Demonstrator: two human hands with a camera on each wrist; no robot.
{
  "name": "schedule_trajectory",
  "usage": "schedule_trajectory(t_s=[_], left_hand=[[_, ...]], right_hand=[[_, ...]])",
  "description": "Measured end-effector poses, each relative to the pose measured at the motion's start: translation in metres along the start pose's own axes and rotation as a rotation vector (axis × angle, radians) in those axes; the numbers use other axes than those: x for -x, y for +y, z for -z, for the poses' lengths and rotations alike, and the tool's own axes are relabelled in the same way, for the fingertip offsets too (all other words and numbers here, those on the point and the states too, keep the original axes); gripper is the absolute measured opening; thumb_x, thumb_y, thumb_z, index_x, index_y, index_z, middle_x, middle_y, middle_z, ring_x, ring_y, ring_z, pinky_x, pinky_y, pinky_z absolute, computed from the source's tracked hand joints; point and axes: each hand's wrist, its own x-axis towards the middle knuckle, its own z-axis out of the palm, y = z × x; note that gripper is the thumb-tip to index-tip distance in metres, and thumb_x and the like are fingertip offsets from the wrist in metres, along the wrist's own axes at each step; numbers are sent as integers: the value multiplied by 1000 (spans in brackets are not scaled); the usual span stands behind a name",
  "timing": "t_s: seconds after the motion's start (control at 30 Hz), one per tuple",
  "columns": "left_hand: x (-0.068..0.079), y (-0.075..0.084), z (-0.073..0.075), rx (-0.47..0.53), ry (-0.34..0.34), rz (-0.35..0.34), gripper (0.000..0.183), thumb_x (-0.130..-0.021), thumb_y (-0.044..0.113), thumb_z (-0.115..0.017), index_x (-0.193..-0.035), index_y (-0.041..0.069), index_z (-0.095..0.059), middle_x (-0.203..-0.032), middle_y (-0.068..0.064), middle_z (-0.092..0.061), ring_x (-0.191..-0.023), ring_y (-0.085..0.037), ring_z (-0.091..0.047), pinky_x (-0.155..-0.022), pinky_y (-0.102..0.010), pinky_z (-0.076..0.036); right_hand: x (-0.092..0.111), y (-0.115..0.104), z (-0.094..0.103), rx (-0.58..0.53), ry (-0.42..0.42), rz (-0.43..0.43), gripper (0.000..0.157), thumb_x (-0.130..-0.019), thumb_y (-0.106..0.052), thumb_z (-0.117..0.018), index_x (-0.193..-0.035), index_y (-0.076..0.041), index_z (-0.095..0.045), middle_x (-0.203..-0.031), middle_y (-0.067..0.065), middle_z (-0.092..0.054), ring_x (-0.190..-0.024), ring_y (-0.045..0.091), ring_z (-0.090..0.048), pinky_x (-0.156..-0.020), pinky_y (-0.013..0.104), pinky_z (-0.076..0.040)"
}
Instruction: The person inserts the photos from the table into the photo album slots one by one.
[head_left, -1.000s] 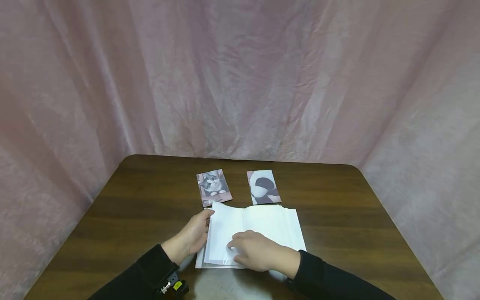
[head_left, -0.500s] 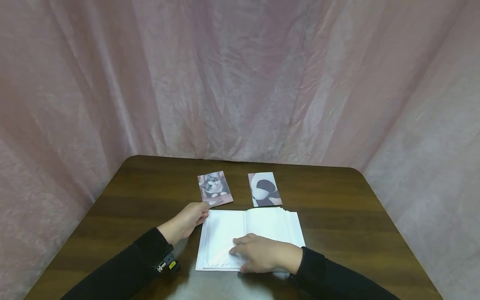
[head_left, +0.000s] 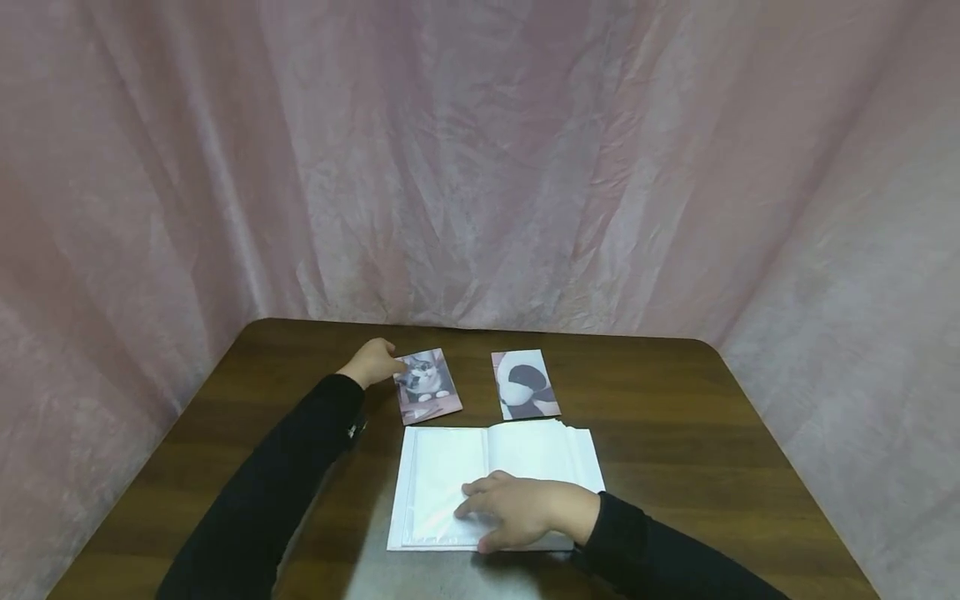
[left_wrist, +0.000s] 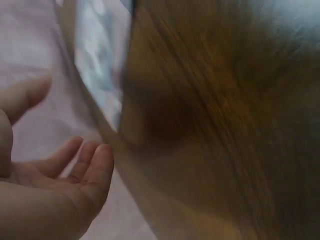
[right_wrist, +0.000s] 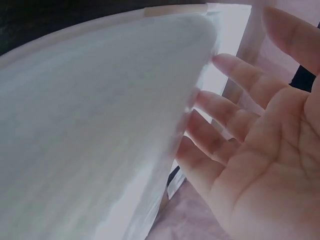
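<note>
My left hand (head_left: 372, 362) reaches to the upper left corner of a cat photo (head_left: 426, 387), and its thumb overlaps the photo's edge in the head view. In the left wrist view its fingers (left_wrist: 95, 167) are loosely bent, with a gap between them and the blurred photo. A white photo album (head_left: 448, 475) with clear sleeves lies open nearer to me. On its pages rests my right hand (head_left: 521, 510), fingers spread. The right wrist view has those fingertips (right_wrist: 202, 97) along a page (right_wrist: 100, 115) that looms close to the camera.
A second photo (head_left: 525, 383), of a rounded white and dark shape, lies right of the cat photo, behind the album. All of it is on a brown wooden table (head_left: 675, 442). Pink curtains (head_left: 480, 167) hang behind and on both sides.
My left hand has let go of the album's left page and moved forward, past the cat photo's near corner to its upper left. The page now lies flat; my right hand has stayed on the album.
</note>
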Motion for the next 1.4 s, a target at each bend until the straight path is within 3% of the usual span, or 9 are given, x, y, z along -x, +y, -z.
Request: schedule_trajectory(t_s=[0.1, 0.23, 0.47, 0.7, 0.77, 0.93, 1.0, 1.2, 1.4], left_hand=[[-8, 1, 0, -181, -31, -6, 78, -92, 33, -71, -142, -18, -39, -144, -36, -43, -133, -51, -41, -109, -56, -38], [-13, 3, -1, -329, -40, 22, 76, -87, 38, -77, -135, -15, -51, -140, -36, -46, -132, -54, -38, -108, -60, -37], [-23, -15, 0, -314, 23, 108, 67, -80, 38, -84, -119, -12, -62, -134, -38, -45, -128, -54, -39, -103, -62, -40], [-25, -27, 4, -292, 73, 171, 92, -77, 38, -86, -131, -20, -40, -130, -42, -47, -123, -56, -44, -103, -60, -42], [-21, -24, 4, -241, 87, 166, 90, -77, 32, -86, -132, -19, -35, -127, -40, -51, -120, -55, -48, -102, -58, -43], [-10, -21, 7, -128, 189, 98, 61, -81, 8, -75, -129, -16, -44, -124, -33, -58, -109, -45, -58, -92, -49, -51], [-8, -22, 7, 22, 221, 82, 51, -85, 1, -69, -129, -15, -49, -125, -31, -58, -100, -37, -62, -86, -43, -54], [-4, -25, 9, 691, 232, 119, 42, -96, -2, -60, -133, -16, -48, -113, -17, -57, -75, -7, -65, -79, -23, -57], [13, -16, 14, 886, 219, 137, 44, -97, 3, -62, -137, -12, -47, -90, 1, -60, -67, 0, -63, -71, -15, -55]], right_hand=[[-2, -1, 1, 8, -3, 10, 50, -94, -40, -69, -141, -28, -58, -155, -1, -43, -142, 20, -37, -110, 39, -40], [-5, -2, 1, 5, -14, 29, 50, -94, -40, -68, -141, -26, -58, -156, 0, -42, -143, 21, -36, -111, 39, -39], [-9, -4, 3, 28, -21, 32, 51, -93, -41, -69, -141, -28, -58, -155, -1, -42, -143, 20, -36, -111, 38, -39], [-13, -4, 8, 45, -24, 50, 50, -93, -40, -69, -140, -27, -58, -154, 0, -44, -142, 20, -37, -110, 37, -39], [-12, -4, 7, 44, -30, 45, 50, -93, -40, -69, -140, -27, -58, -155, -1, -44, -142, 20, -37, -110, 37, -39], [-12, -3, 7, 40, -32, 52, 51, -93, -41, -69, -141, -27, -58, -155, -1, -43, -142, 20, -36, -110, 38, -39], [-12, -2, 8, 39, -32, 55, 51, -94, -41, -68, -141, -27, -58, -155, 0, -43, -142, 20, -36, -110, 38, -40], [-13, -2, 9, 33, -40, 56, 50, -94, -41, -68, -141, -27, -57, -155, 0, -42, -143, 20, -36, -111, 39, -39], [-16, -1, 5, 26, -21, 68, 49, -95, -41, -67, -140, -26, -59, -155, 1, -43, -143, 21, -36, -111, 38, -38]])
